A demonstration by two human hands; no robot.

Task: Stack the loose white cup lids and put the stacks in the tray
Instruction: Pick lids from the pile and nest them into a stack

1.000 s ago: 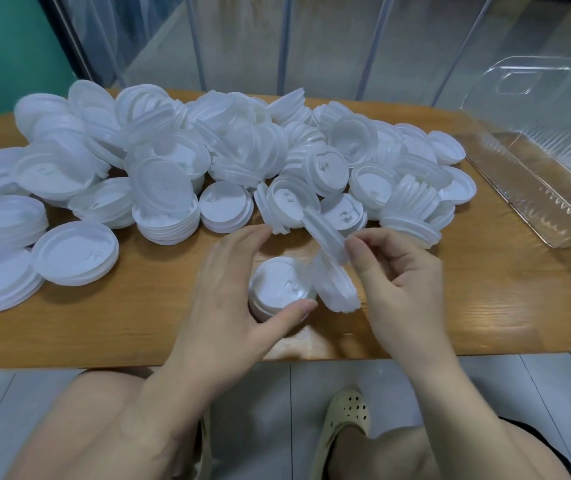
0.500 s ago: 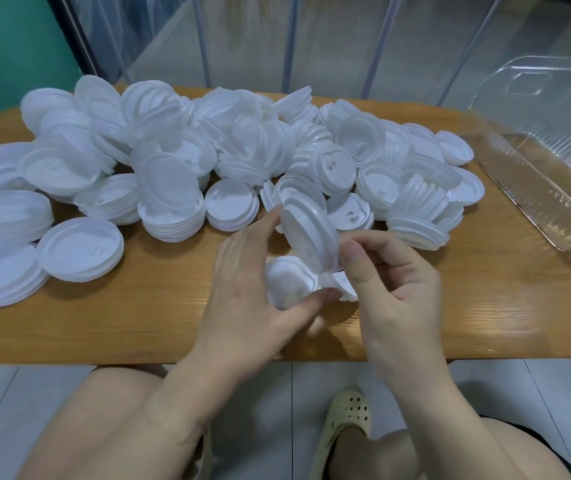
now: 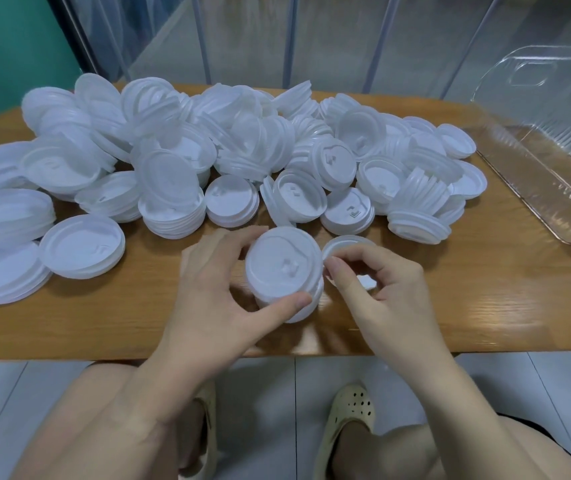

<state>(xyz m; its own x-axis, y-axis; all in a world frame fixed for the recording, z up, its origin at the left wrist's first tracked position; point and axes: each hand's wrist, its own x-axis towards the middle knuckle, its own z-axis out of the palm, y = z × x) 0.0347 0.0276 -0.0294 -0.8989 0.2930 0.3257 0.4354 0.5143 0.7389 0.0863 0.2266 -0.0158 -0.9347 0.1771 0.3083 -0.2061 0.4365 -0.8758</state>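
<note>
Your left hand [image 3: 214, 289] grips a short stack of lids [image 3: 284, 271] at the table's [image 3: 485, 306] near edge; your right hand [image 3: 381, 289] pinches another lid [image 3: 343, 242] beside it. Behind, a heap of white lids [image 3: 225, 157] crowds the tabletop; the clear tray [image 3: 537, 188] sits right.

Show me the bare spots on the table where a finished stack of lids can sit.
Bare wood lies between the right hand and the clear tray, and along the near table edge left of the left hand. The far half is crowded with the pile of lids.
</note>
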